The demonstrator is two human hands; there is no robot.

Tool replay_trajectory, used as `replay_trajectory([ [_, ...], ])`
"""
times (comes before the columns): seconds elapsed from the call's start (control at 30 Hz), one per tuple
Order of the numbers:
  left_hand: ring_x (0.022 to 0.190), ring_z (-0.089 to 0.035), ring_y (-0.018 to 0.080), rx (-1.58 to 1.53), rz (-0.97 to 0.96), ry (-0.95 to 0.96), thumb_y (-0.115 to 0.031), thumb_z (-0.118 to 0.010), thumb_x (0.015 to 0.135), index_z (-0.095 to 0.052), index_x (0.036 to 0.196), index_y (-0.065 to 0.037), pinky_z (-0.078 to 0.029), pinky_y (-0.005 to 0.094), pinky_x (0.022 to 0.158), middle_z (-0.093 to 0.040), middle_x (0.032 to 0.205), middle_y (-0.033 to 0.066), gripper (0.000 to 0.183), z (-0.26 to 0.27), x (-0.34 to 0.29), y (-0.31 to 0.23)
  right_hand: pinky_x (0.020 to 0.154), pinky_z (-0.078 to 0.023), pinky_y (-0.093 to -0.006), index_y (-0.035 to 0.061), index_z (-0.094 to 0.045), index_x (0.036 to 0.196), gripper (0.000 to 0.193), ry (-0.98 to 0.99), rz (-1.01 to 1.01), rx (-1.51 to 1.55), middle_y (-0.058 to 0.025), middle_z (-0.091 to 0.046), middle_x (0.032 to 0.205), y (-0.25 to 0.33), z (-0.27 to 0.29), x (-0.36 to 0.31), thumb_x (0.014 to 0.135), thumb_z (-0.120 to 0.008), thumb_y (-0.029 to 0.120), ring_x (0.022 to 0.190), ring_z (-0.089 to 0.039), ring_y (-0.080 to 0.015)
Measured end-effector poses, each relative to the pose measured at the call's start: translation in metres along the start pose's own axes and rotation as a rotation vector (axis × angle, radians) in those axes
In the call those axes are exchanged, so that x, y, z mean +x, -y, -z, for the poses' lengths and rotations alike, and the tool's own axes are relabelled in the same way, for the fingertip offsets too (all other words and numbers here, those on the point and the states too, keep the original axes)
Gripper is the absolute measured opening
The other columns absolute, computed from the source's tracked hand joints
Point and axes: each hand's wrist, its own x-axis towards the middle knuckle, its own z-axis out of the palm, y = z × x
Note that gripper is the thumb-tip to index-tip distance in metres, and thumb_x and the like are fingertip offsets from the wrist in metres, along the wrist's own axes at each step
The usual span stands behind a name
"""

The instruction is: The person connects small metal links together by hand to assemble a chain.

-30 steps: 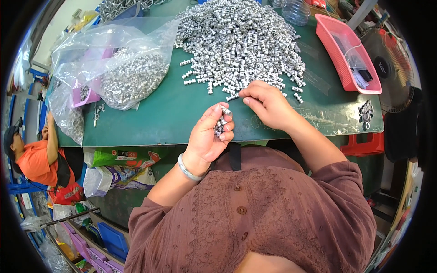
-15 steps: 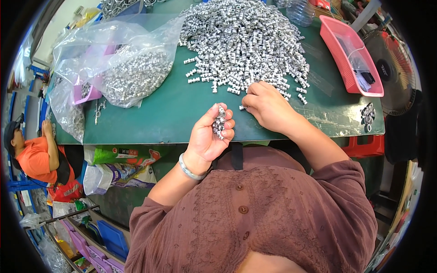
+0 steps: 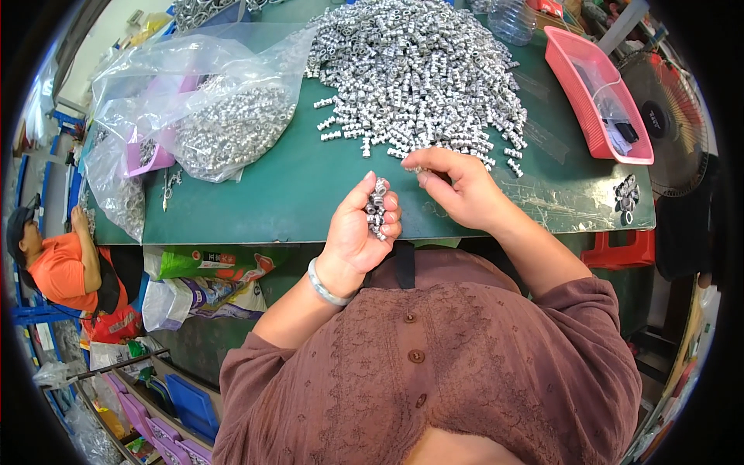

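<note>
Several small silvery ribbed metal fittings (image 3: 377, 211) lie in the cupped palm of my left hand (image 3: 356, 229), fingers curled round them, above the table's near edge. My right hand (image 3: 463, 186) pinches one small silvery metal fitting (image 3: 416, 170) between thumb and index finger, just in front of the pile. A large heap of the same short metal fittings (image 3: 411, 74) covers the far middle of the green table (image 3: 263, 209). A few stray pieces lie along its near edge.
At the left, a clear plastic bag (image 3: 232, 128) holds many small metal parts beside a purple scoop (image 3: 159, 159). A pink basket (image 3: 554, 58) stands at the right, near dark rings (image 3: 626, 198) and a fan (image 3: 659, 116). A person in orange (image 3: 62, 267) works at far left.
My right hand has drawn back slightly from the pile's near edge, a fitting now showing at its fingertips. My left hand has barely moved and still holds its handful.
</note>
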Motion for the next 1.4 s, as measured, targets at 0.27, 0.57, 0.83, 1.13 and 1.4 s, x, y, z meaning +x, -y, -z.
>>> replay_trajectory([
  [0.27, 0.049, -0.047, 0.0086, 0.059, 0.017, -0.008, -0.030, -0.048, 0.088, -0.050, 0.081, -0.009, -0.037, 0.0186, 0.040, -0.052, 0.062, 0.0010, 0.022, -0.009, 0.000, 0.009, 0.059, -0.043, -0.0225, 0.0021, -0.061, 0.089, 0.015, 0.007, 0.100, 0.142, -0.0040, -0.055, 0.078, 0.008, -0.013, 0.000, 0.074, -0.062, 0.000, 0.067, -0.055, -0.0103],
  [0.57, 0.047, -0.046, 0.0094, 0.119, 0.017, -0.045, -0.031, -0.048, 0.087, -0.051, 0.074, -0.011, -0.035, 0.0190, 0.039, -0.051, 0.058, 0.0006, 0.025, -0.011, -0.002, 0.011, 0.061, -0.047, -0.0228, -0.0010, -0.060, 0.086, 0.008, 0.094, -0.100, 0.504, -0.0040, -0.058, 0.077, 0.002, -0.010, 0.002, 0.079, -0.059, 0.002, 0.067, -0.058, -0.0103],
  [0.83, 0.048, -0.045, 0.0093, 0.129, -0.090, -0.089, -0.028, -0.049, 0.088, -0.050, 0.074, -0.009, -0.035, 0.0196, 0.039, -0.051, 0.058, 0.0004, 0.023, -0.013, -0.002, 0.014, 0.063, -0.045, -0.0207, -0.0006, -0.060, 0.086, 0.009, 0.041, -0.186, 0.500, -0.0014, -0.060, 0.076, -0.003, -0.010, 0.001, 0.078, -0.060, 0.004, 0.070, -0.055, -0.0063],
  [1.13, 0.051, -0.042, 0.0091, 0.154, -0.152, -0.119, -0.028, -0.049, 0.088, -0.047, 0.081, -0.009, -0.033, 0.0197, 0.042, -0.047, 0.061, 0.0000, 0.020, -0.017, 0.000, 0.016, 0.064, -0.046, -0.0220, -0.0015, -0.059, 0.088, 0.011, 0.015, -0.204, 0.609, -0.0030, -0.061, 0.076, -0.002, -0.012, -0.002, 0.079, -0.059, 0.004, 0.070, -0.056, -0.0076],
  [1.4, 0.048, -0.044, 0.0087, 0.159, -0.107, -0.094, -0.028, -0.047, 0.089, -0.049, 0.076, -0.010, -0.034, 0.0197, 0.040, -0.050, 0.057, -0.0002, 0.022, -0.019, -0.001, 0.017, 0.064, -0.047, -0.0220, -0.0031, -0.059, 0.088, 0.012, 0.006, -0.258, 0.663, -0.0045, -0.062, 0.077, -0.001, -0.010, 0.000, 0.080, -0.058, 0.005, 0.070, -0.058, -0.0091],
])
